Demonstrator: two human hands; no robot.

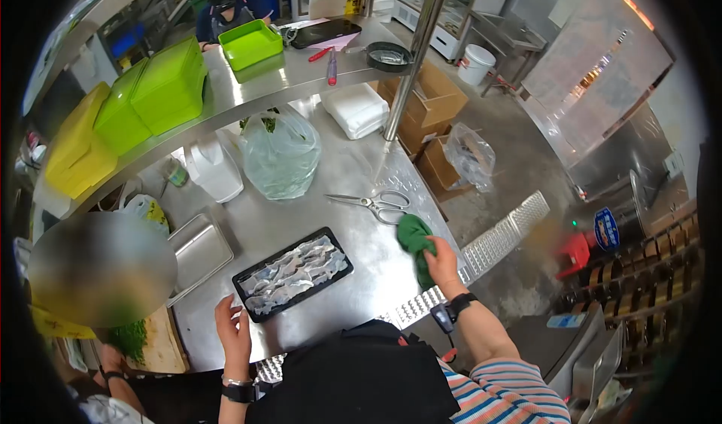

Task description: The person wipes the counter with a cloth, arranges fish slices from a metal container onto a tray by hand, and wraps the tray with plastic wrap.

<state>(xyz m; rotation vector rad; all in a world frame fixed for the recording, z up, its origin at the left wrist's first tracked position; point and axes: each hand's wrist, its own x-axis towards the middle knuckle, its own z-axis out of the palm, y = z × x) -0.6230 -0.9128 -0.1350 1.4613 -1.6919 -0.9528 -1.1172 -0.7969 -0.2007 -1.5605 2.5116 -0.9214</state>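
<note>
On the steel table lies a black tray (pixel 347 267) filled with pale, greyish translucent strips (pixel 295 275) of what looks like raw meat or fish. My left hand (pixel 233 329) is just left of the tray's near corner, fingers apart and holding nothing. At the table's right edge my right hand (pixel 442 264) grips a bunched green cloth (pixel 414 237); part of the cloth hangs beside the fingers. Behind the cloth lies a pair of metal scissors (pixel 374 203), blades pointing left.
A metal tray (pixel 199 255), a white container (pixel 213 170) and a bag of greens (pixel 282 157) surround the work area. The shelf (pixel 226 104) above carries green bins (pixel 169 85). At left, another person's hand (pixel 111 358) is beside chopped greens (pixel 129 339) on a cutting board (pixel 167 341).
</note>
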